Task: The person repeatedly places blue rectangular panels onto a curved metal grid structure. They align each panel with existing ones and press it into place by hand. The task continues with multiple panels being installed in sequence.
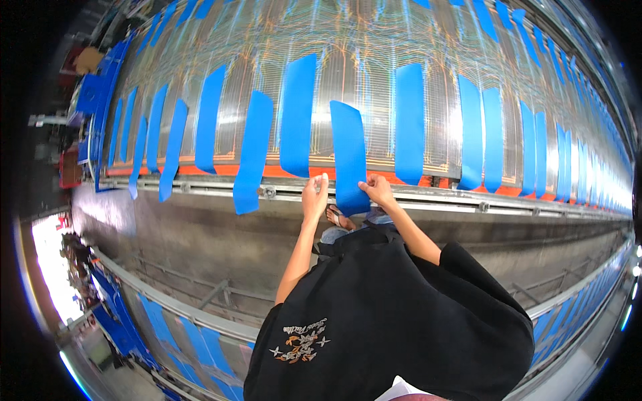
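Observation:
A flat blue strip (349,150), fabric-like, lies on the long table (381,144) in front of me, its near end hanging past the front edge. At its right margin my right hand (379,190) pinches the strip between thumb and fingers. My left hand (314,195) is just left of the same strip, a small gap away, its fingers drawn together. Whatever those fingers hold, if anything, is too small to make out. Another blue strip (297,117) lies just beyond the left hand; one more (409,123) is to the right.
Many more blue strips cover the table on both sides, over a surface marked with thin coloured lines. A metal rail (441,195) runs along the front edge beside an orange-red band. Behind me stands a second table (194,314) with blue strips.

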A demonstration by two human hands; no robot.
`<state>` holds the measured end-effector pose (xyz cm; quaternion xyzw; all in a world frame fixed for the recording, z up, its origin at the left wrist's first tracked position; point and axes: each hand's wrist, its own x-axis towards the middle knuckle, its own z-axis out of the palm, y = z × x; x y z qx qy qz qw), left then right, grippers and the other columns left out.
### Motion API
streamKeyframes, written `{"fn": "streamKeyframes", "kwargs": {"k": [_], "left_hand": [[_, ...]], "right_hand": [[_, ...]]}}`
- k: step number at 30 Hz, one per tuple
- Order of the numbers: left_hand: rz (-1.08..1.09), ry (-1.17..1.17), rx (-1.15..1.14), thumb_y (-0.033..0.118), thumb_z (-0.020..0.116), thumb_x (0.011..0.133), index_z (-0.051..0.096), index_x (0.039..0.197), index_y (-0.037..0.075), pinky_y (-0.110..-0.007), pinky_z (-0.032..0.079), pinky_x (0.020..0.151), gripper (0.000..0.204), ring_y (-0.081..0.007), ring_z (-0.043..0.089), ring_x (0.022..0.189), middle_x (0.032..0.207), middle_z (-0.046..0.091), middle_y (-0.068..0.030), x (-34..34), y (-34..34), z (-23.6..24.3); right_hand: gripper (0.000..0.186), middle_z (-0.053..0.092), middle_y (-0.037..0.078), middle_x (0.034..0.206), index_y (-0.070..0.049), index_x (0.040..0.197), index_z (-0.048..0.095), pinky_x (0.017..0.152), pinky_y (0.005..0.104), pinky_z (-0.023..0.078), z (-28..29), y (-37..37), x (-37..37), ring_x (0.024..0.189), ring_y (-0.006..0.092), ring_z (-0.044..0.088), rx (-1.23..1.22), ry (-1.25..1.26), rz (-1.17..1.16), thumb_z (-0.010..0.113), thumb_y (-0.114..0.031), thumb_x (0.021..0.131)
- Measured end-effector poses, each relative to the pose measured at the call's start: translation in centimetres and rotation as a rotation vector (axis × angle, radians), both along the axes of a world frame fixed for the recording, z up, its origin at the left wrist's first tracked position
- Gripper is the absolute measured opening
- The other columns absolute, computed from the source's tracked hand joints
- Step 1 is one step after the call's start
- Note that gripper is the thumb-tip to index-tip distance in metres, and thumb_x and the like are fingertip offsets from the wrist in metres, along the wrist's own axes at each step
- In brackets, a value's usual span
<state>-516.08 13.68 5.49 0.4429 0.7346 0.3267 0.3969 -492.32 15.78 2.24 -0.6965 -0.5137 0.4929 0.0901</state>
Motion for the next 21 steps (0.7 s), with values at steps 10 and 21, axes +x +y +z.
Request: {"fn": "streamKeyframes", "kwargs": {"k": [10,21], "left_hand": [[-0.044,-1.387,-0.456,0.026,0.077,0.097,0.068,0.127,-0.001,-0.045,0.058,0.1,0.041,-0.0305,0.074,0.103,0.113,0.076,-0.0162,0.6,19.1,0.7],[-0.213,-0.542,-0.144,0.022,0.086,0.091,0.074,0.12,0.001,-0.037,0.058,0.092,0.038,-0.0218,0.073,0.101,0.117,0.077,-0.012,9.6,37.8,2.2]], "right_hand": [[0.015,0.062,-0.003,0.083,-0.012,0.104,0.053,0.066,0.0242,0.044,13.8,-0.7,-1.3,0.072,0.0051,0.054,-0.04,0.997,-0.521,0.065,-0.02,0.107],[0.019,0.075,0.003,0.09,0.001,0.105,0.073,0.071,0.0267,0.053,7.7,3.7,2.2,0.08,0.0069,0.066,-0.037,0.705,-0.738,0.076,-0.017,0.1]]}}
